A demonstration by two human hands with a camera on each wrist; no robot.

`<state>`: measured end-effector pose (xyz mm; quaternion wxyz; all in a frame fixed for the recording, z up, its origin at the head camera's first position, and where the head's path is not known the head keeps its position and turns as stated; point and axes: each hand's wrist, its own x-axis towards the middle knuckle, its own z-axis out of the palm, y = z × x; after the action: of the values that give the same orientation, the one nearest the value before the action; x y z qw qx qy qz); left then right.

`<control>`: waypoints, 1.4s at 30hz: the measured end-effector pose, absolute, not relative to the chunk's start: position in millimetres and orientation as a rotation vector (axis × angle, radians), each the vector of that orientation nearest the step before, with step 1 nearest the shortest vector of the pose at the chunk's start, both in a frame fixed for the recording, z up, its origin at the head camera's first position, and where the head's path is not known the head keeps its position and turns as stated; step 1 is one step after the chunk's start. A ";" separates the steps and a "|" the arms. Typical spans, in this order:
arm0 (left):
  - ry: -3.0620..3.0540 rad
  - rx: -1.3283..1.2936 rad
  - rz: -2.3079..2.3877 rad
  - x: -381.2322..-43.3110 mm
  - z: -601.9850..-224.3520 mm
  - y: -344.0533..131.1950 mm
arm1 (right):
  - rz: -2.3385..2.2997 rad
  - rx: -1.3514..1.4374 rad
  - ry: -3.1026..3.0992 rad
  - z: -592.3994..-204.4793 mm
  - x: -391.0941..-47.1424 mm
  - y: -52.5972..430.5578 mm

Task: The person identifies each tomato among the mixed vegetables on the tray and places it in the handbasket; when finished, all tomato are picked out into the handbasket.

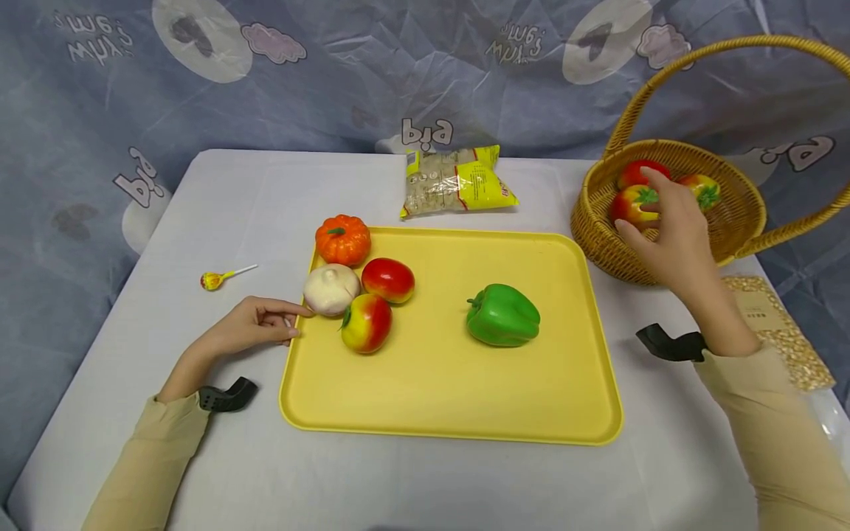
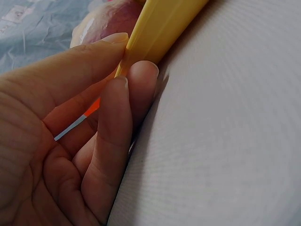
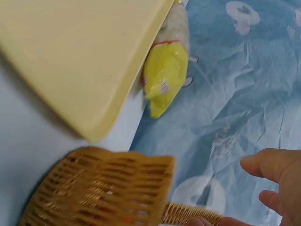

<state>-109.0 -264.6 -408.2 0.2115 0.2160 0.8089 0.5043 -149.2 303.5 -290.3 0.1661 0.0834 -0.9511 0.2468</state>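
Note:
My left hand (image 1: 255,324) pinches the left rim of the yellow tray (image 1: 425,391); the left wrist view shows its fingertips on both sides of the rim. Over the wicker basket (image 1: 600,247), at the right, my right hand (image 1: 680,232) hovers with fingers spread and nothing visible between them. Inside the basket lie a red fruit (image 1: 640,172) and two red-yellow fruits with green tops, partly covered by the hand. On the tray are an orange pumpkin (image 1: 343,240), a white garlic bulb (image 1: 331,290), a red oval fruit (image 1: 388,280), a red-yellow fruit (image 1: 367,323) and a green bell pepper (image 1: 502,316).
Behind the tray lies a yellow and clear plastic bag (image 1: 458,181). A lollipop (image 1: 214,280) rests at the left on the white table (image 1: 219,199). The basket's tall handle (image 1: 634,114) arches up at the right, and a packet of grains (image 1: 797,346) lies beside the right forearm.

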 end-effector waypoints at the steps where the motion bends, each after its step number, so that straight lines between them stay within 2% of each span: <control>1: 2.247 0.599 1.399 -109.0 -408.0 -264.4 | 0.692 0.265 -2.689 -289.3 -147.6 299.8; 14: 2.248 0.585 1.389 -108.4 -407.0 -264.2 | 0.730 0.561 -2.537 -284.6 -134.7 247.4; 42: 2.231 0.603 1.416 -108.5 -407.6 -264.5 | 0.979 1.002 -2.542 -298.4 -107.2 146.4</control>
<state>-108.5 -264.5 -407.6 0.2140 0.2174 0.8041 0.5102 -107.2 146.4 -298.4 0.1192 0.3429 -0.8695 0.3350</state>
